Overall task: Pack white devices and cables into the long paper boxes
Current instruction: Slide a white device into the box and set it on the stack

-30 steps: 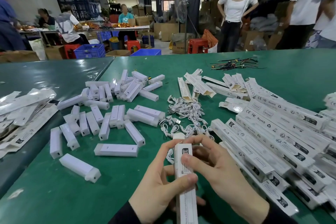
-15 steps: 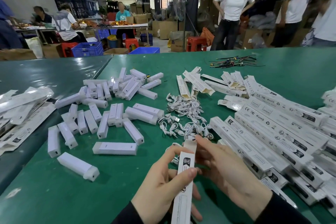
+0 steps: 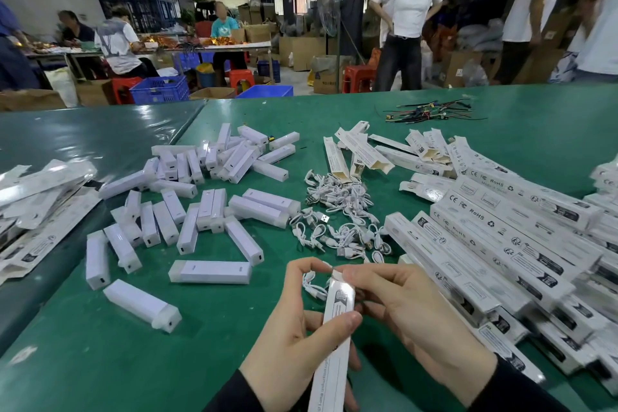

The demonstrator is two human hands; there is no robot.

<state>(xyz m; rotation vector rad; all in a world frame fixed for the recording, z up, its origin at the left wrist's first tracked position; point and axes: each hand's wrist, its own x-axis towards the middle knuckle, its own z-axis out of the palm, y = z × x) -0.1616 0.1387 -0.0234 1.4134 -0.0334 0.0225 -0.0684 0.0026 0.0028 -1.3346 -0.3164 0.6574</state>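
One long white printed paper box (image 3: 336, 338) sits in our left hand (image 3: 294, 341), low and central over the green table (image 3: 83, 361). Our right hand (image 3: 411, 314) pinches its end flap beside a coiled white cable (image 3: 312, 284). We judge feeding that cable in comes next.

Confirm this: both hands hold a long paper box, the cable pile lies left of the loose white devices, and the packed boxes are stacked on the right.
Wrong on one point. The head view shows the cable pile right of the loose white devices, between them and the packed boxes. Left hand and right hand do hold the long paper box.
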